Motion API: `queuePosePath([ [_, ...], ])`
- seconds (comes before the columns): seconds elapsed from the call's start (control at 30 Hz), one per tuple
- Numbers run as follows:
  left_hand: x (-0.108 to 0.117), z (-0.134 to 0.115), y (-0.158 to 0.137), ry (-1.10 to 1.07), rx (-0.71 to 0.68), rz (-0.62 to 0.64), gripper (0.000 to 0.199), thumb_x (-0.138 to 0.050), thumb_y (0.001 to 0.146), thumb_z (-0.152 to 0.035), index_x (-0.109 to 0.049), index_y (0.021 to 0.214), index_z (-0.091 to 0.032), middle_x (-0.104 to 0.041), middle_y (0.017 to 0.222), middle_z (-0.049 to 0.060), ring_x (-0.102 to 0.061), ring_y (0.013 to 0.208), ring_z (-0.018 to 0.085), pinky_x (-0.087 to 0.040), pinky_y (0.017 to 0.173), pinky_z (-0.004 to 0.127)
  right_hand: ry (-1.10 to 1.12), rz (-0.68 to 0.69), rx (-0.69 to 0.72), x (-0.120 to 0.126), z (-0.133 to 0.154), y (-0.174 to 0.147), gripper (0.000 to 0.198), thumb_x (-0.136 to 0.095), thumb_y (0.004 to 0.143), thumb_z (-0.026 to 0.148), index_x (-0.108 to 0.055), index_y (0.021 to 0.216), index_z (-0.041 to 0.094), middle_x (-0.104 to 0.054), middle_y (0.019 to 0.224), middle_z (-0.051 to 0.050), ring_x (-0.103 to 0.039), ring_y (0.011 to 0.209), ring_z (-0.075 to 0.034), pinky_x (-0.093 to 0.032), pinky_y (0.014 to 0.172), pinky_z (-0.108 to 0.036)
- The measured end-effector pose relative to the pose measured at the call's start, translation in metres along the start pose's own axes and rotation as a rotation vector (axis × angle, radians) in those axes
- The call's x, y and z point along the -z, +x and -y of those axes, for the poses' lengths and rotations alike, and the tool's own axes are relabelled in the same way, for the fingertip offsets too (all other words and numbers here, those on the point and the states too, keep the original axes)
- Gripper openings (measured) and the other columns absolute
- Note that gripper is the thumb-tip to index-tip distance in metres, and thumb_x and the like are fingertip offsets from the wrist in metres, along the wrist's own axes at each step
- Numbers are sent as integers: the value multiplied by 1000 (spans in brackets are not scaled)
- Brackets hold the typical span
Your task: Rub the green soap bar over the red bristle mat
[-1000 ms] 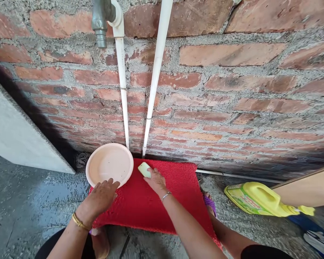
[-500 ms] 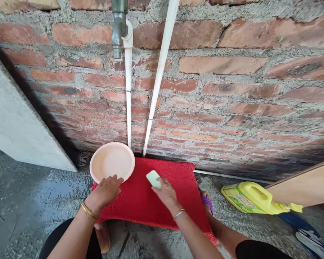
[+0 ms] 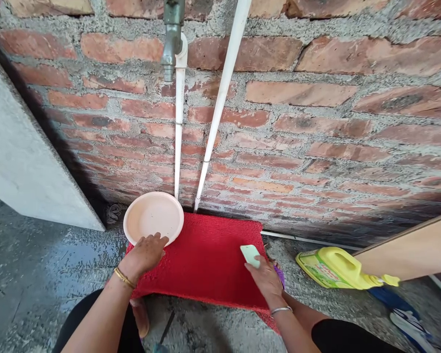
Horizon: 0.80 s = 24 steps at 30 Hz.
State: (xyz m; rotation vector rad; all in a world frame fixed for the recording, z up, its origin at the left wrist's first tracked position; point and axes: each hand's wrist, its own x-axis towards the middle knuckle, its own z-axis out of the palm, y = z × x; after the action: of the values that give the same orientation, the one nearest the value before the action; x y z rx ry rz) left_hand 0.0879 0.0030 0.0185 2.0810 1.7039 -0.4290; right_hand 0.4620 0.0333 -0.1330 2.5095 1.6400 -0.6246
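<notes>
Bright, even daylight, sharp throughout, with wide-angle bending at the edges and deep shadow left of the left hand.

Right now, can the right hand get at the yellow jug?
Probably yes. The right hand holds a pale green bar at the red mat's right edge; the yellow jug lies just beyond, floor between bare.
</notes>
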Motion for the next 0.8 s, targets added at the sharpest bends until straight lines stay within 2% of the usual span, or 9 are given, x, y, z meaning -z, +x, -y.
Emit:
queuePosePath([
  [0.03, 0, 0, 0, 1, -5, -2, 43, -39, 93, -17, -54, 133, -18, -60, 129, 15, -58, 122, 29, -47, 100, 45, 16, -16, 1, -2, -3, -2, 48, -46, 90, 43, -53, 131, 18, -61, 123, -18, -62, 113, -31, -47, 94, -40],
  [0.1, 0, -1, 2, 4, -7, 2, 42, -40, 93, -18, -54, 133, -18, -60, 128, 14, -59, 120, 29, -48, 99, 45, 73, 1, 105, -15, 12, -15, 47, -49, 87, 42, -55, 128, 20, -60, 124, -18, -62, 112, -32, -48, 93, -41],
  [0.27, -6, 0, 3, -6, 8, 18, 43, -42, 92, -19, -54, 134, -20, -58, 133, 14, -56, 125, 29, -46, 102, 46, 72, 189, 594, -72, 113, -86, 47, -63, 74, 33, -63, 120, 22, -62, 121, -11, -59, 110, -30, -46, 96, -38],
  [0.33, -9, 2, 3, -15, 8, 8, 45, -41, 92, -18, -53, 135, -20, -57, 137, 15, -54, 128, 29, -44, 105, 45, 0, 240, 728, -89, 144, -110, 47, -64, 73, 32, -64, 119, 24, -62, 121, -10, -59, 110, -28, -44, 97, -38],
  [0.4, -11, 5, 3, -21, 13, 5, 46, -39, 92, -17, -53, 136, -20, -56, 139, 14, -52, 131, 28, -43, 107, 44, -45, 270, 781, -96, 155, -119, 47, -65, 73, 32, -64, 119, 25, -61, 123, -9, -58, 111, -28, -43, 98, -40],
  [0.47, -13, 8, 4, -20, 15, 19, 46, -39, 92, -18, -53, 136, -21, -57, 138, 14, -51, 132, 27, -42, 108, 43, -60, 281, 753, -91, 144, -113, 47, -65, 72, 31, -64, 119, 25, -61, 124, -10, -58, 113, -29, -43, 98, -41],
  [0.53, -14, 10, 6, -21, 12, 33, 47, -40, 92, -19, -52, 138, -21, -56, 139, 13, -51, 133, 27, -42, 108, 43, -63, 260, 649, -77, 114, -96, 50, -66, 71, 29, -64, 121, 26, -61, 126, -10, -57, 116, -28, -42, 99, -39],
  [0.67, -15, 8, 11, -14, -12, 29, 51, -39, 91, -18, -50, 140, -18, -54, 141, 16, -51, 132, 29, -42, 108, 45, -72, 135, 353, -25, 23, -51, 54, -65, 71, 26, -64, 124, 29, -61, 129, -8, -58, 119, -26, -41, 100, -35],
  [0.8, -16, 1, 13, 1, -29, 36, 50, -38, 91, -17, -52, 138, -20, -56, 139, 16, -54, 130, 28, -43, 107, 45, -112, 74, 80, 29, -63, -20, 53, -59, 72, 21, -65, 125, 26, -65, 124, -13, -63, 112, -30, -46, 93, -39],
])
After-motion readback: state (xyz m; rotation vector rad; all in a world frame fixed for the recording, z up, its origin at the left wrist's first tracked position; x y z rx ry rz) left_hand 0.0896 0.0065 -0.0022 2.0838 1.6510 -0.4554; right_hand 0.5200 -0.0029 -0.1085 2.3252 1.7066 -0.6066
